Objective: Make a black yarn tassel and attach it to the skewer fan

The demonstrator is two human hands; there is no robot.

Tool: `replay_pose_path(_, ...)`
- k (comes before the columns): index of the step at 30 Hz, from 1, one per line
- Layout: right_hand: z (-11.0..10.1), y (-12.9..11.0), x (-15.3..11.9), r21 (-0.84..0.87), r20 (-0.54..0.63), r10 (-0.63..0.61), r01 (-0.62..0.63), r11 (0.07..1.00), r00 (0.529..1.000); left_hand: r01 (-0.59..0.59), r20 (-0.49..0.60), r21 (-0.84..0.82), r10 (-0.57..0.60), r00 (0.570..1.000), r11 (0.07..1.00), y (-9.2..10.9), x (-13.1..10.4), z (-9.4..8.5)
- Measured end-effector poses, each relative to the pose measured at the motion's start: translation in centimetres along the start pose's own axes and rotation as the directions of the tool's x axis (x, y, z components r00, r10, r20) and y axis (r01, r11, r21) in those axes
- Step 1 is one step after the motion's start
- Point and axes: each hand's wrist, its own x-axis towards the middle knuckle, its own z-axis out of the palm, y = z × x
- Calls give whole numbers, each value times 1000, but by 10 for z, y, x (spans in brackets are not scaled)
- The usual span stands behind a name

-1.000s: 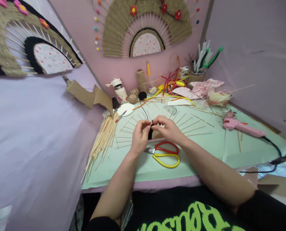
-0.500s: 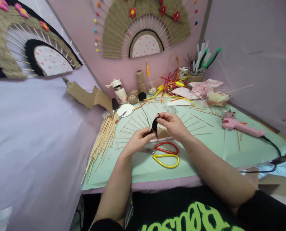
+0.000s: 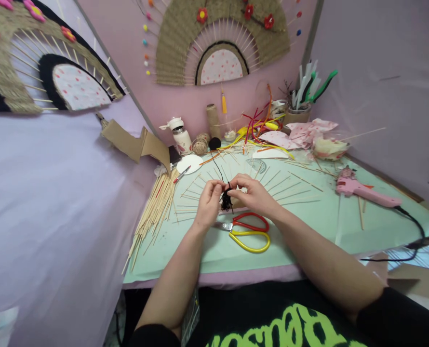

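Note:
A black yarn bundle (image 3: 227, 201) hangs between my two hands, its loose strands pointing down. My left hand (image 3: 211, 195) pinches at its top from the left. From the right, the fingers of my right hand (image 3: 248, 190) are closed on the bundle's upper part. A black strand runs from the hands back to a black yarn ball (image 3: 215, 143). Below the hands lie scissors (image 3: 250, 233) with one red and one yellow handle. Behind my right hand, a brown cardboard piece (image 3: 238, 201) is partly hidden.
Thin sticks (image 3: 153, 212) are heaped at the left, and others fan out around my hands. A pink glue gun (image 3: 368, 193) lies at the right. Along the back stand a white bottle (image 3: 181, 140), a twine spool (image 3: 212, 120) and a pot of tools (image 3: 297, 114).
My left hand has risen from the bundle's lower end to its top. My right hand has shifted slightly left and down. The strands now hang free.

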Motion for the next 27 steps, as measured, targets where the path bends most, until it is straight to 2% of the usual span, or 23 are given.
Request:
replay_pose_path(4, 1, -1, -1, -13, 28, 11, -11, 1000, 1000, 233, 53, -204, -227, 973, 951, -7, -3, 8)
replay_pose_path(7, 0, -2, -2, -18, 30, 28, -27, 999, 999, 323, 147, -290, -292, 945, 901, -6, -3, 10)
replay_pose_path(10, 0, -2, -2, -18, 25, 38, -38, 999, 999, 342, 217, -277, -288, 933, 898, -4, -3, 10)
replay_pose_path(16, 1, 1, 0, 21, -22, 74, -73, 997, 997, 382, 267, -293, -308, 913, 877, 0, -4, 9)
replay_pose_path(19, 1, 1, 1, 84, -24, 138, -135, 987, 990, 368, 264, -297, -295, 918, 881, 2, -4, 9)
replay_pose_path(23, -1, -2, 1, 185, 27, 218, -219, 958, 976, 326, 210, -384, -262, 942, 864, 6, -3, 8)
replay_pose_path(27, -1, -4, 0, 310, 71, 244, -253, 916, 967, 323, 231, -434, -243, 942, 841, 12, -3, 7)
